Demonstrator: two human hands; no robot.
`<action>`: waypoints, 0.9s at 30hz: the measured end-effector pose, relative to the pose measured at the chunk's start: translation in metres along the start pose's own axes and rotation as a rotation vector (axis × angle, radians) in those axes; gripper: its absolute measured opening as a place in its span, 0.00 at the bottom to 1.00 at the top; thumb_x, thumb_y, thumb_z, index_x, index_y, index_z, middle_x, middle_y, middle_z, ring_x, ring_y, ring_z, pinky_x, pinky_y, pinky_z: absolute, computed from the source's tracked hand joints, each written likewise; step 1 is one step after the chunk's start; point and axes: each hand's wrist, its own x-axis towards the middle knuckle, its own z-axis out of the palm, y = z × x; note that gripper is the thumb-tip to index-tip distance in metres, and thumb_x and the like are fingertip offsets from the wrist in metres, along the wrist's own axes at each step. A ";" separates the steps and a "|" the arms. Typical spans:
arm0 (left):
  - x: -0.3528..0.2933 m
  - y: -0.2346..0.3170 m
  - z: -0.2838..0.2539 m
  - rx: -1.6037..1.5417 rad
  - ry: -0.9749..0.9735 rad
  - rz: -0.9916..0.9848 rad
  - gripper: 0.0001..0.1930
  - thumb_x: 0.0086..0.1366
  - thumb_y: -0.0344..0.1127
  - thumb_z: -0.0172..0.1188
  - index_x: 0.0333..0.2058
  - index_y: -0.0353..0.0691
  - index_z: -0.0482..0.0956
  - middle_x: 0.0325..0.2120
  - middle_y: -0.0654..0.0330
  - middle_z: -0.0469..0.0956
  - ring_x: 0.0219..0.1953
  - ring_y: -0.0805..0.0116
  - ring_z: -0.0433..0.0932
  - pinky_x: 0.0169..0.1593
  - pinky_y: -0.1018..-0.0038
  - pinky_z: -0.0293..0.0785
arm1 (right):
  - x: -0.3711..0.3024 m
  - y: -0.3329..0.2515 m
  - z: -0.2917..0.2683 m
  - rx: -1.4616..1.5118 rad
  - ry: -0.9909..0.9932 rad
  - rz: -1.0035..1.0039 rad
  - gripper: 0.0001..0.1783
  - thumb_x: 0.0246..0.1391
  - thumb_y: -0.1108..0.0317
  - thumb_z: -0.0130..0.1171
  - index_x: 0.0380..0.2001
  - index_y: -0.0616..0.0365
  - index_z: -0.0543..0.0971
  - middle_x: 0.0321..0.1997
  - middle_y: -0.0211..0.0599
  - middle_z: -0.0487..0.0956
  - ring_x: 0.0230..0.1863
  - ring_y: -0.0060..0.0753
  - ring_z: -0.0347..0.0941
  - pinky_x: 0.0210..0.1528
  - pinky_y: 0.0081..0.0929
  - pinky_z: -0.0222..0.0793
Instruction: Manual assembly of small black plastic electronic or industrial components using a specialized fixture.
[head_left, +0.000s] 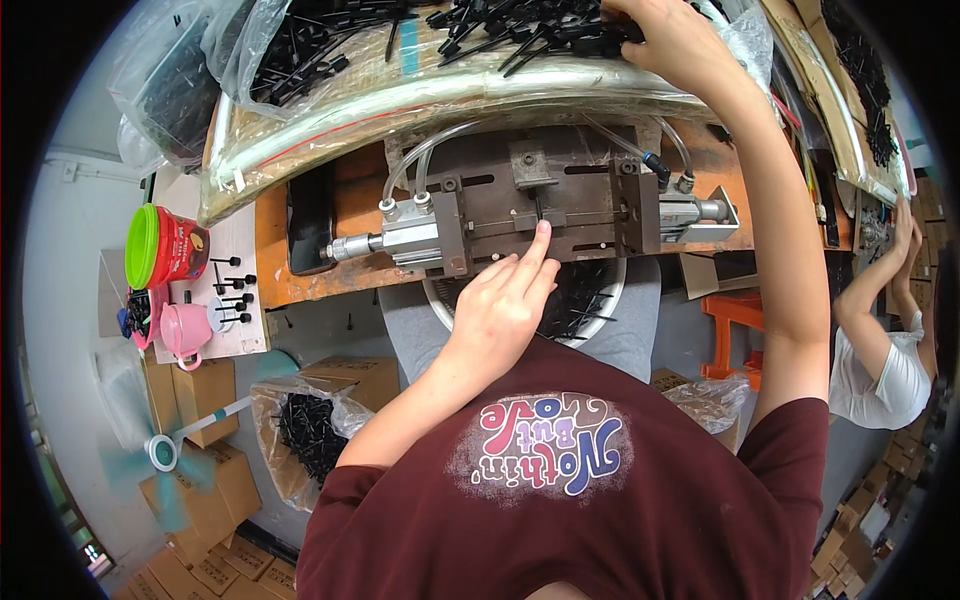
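Observation:
My left hand (505, 300) reaches over a dark metal fixture (585, 235), its index finger stretched out. The fingertip touches, or nearly touches, the lower end of a slim black part (540, 205) standing in the fixture's middle. At the upper edge my right hand (670, 40) is bent over a heap of black stemmed plastic parts (480, 30), its fingers curled in among them. What lies between those fingers is partly hidden. Silver air cylinders (412, 238) with clear hoses (395, 165) flank the fixture.
A plastic-wrapped tray edge (350, 120) bounds the heap. Below the fixture, a white-rimmed tub (610, 310) of black parts sits between my legs. At left are a red and green bucket (165, 248), a pink cup (185, 330) and a fan (163, 453). A co-worker (885, 365) is at right.

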 end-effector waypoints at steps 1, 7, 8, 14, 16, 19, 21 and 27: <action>0.003 -0.002 -0.001 0.017 -0.011 -0.002 0.13 0.54 0.29 0.69 0.38 0.35 0.81 0.57 0.52 0.76 0.39 0.56 0.83 0.44 0.68 0.80 | -0.001 0.000 -0.001 0.012 0.011 0.004 0.13 0.40 0.74 0.65 0.34 0.62 0.79 0.41 0.45 0.78 0.46 0.51 0.75 0.49 0.41 0.72; 0.008 -0.001 -0.005 0.031 -0.071 -0.030 0.12 0.54 0.30 0.69 0.38 0.38 0.81 0.57 0.52 0.76 0.29 0.60 0.83 0.35 0.70 0.79 | -0.009 0.015 -0.007 0.120 0.262 -0.056 0.10 0.42 0.73 0.67 0.30 0.63 0.80 0.30 0.43 0.80 0.36 0.46 0.78 0.40 0.38 0.72; 0.007 -0.001 -0.005 0.037 -0.074 -0.034 0.12 0.54 0.30 0.69 0.38 0.38 0.81 0.57 0.52 0.76 0.27 0.61 0.82 0.34 0.71 0.79 | -0.007 0.014 -0.009 0.249 0.246 0.080 0.09 0.44 0.72 0.68 0.30 0.63 0.80 0.28 0.40 0.80 0.33 0.41 0.77 0.37 0.36 0.72; 0.009 -0.003 -0.005 0.032 -0.077 -0.002 0.12 0.55 0.31 0.69 0.38 0.39 0.81 0.57 0.53 0.76 0.25 0.62 0.82 0.32 0.72 0.78 | -0.014 0.023 -0.032 1.180 0.376 0.465 0.08 0.53 0.71 0.69 0.32 0.62 0.80 0.25 0.30 0.79 0.21 0.19 0.73 0.24 0.18 0.70; 0.006 -0.004 -0.007 0.072 -0.076 -0.004 0.12 0.55 0.31 0.69 0.38 0.39 0.81 0.57 0.53 0.76 0.24 0.62 0.82 0.31 0.72 0.78 | -0.013 0.038 -0.015 1.410 0.341 0.421 0.09 0.51 0.74 0.68 0.35 0.61 0.78 0.31 0.35 0.80 0.28 0.28 0.78 0.29 0.25 0.76; 0.005 -0.003 -0.011 0.050 -0.103 0.037 0.13 0.54 0.33 0.71 0.38 0.39 0.81 0.55 0.53 0.78 0.25 0.64 0.82 0.31 0.74 0.78 | -0.032 0.047 0.004 1.544 0.303 0.458 0.14 0.60 0.70 0.64 0.46 0.70 0.81 0.34 0.30 0.80 0.30 0.14 0.73 0.31 0.10 0.70; 0.005 0.001 -0.022 -0.115 -0.107 0.074 0.15 0.53 0.36 0.72 0.38 0.39 0.81 0.53 0.54 0.79 0.26 0.66 0.82 0.32 0.74 0.78 | -0.045 0.028 0.007 1.590 0.261 0.483 0.13 0.61 0.69 0.63 0.44 0.68 0.82 0.27 0.27 0.79 0.24 0.12 0.70 0.24 0.07 0.65; 0.047 0.016 -0.058 -0.192 0.302 0.055 0.30 0.44 0.31 0.78 0.49 0.36 0.81 0.49 0.51 0.81 0.45 0.56 0.81 0.46 0.68 0.78 | -0.081 -0.059 -0.002 1.830 0.030 0.476 0.09 0.57 0.68 0.67 0.39 0.59 0.82 0.26 0.25 0.80 0.23 0.14 0.74 0.25 0.13 0.68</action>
